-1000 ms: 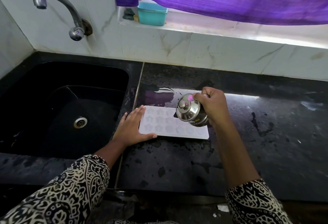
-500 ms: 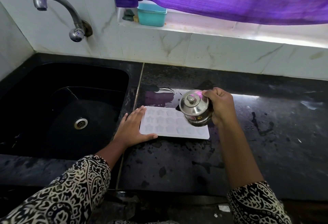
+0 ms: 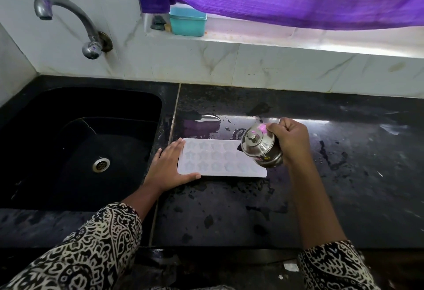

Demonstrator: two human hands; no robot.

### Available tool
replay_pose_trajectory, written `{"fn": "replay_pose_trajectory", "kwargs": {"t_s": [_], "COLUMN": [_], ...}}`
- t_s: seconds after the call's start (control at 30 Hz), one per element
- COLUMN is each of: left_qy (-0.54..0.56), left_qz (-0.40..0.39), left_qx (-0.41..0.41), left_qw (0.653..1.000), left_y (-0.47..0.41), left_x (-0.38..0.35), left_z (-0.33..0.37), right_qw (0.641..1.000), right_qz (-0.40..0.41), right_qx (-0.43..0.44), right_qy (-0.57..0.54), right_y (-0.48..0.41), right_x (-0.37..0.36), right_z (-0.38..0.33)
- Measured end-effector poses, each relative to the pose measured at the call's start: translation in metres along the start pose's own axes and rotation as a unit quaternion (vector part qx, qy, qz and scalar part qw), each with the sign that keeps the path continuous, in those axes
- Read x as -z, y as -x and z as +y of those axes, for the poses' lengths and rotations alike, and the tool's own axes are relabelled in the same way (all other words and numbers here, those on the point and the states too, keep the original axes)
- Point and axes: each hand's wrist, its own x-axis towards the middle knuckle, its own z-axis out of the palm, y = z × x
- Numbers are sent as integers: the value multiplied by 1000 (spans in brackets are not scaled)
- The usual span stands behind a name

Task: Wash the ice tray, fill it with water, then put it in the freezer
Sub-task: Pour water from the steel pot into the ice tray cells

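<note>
Filling seems underway: tray [image 3: 213, 162] flat on the bench [image 3: 229, 211], left hand [image 3: 168, 168] with fingers straight, pressing its left edge; right hand [image 3: 290, 139] with fingers clamped round a tilted pot [image 3: 259, 148] over its right end. No stream shows clearly. Next: pour steadily, cell by cell.

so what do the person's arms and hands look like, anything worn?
The left sleeve and right sleeve are black-and-white swirl-patterned fabric, forearms uncovered. The left hand and right hand are bare: no gloves, rings, watch or bangles visible.
</note>
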Motion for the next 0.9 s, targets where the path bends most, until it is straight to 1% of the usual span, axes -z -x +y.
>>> {"fn": "replay_pose_trajectory", "kwargs": {"t_s": [0.37,0.6,0.9], "left_qy": [-4,-4,-7], "left_qz": [6,6,10], "left_qx": [-1,-1,-1], "left_qw": [1000,1000,1000], "left_y": [0,-1,-1], "left_x": [-1,-2,-4], "left_z": [-1,-1,-3], "right_qw": [999,995,995], "right_qz": [-24,-19,-19], "right_qx": [24,46,51], "right_qy": [40,84,83], "right_y": [1,0,-1], "right_x": [0,-2,-4], "right_z": [-3,-4,-4]}}
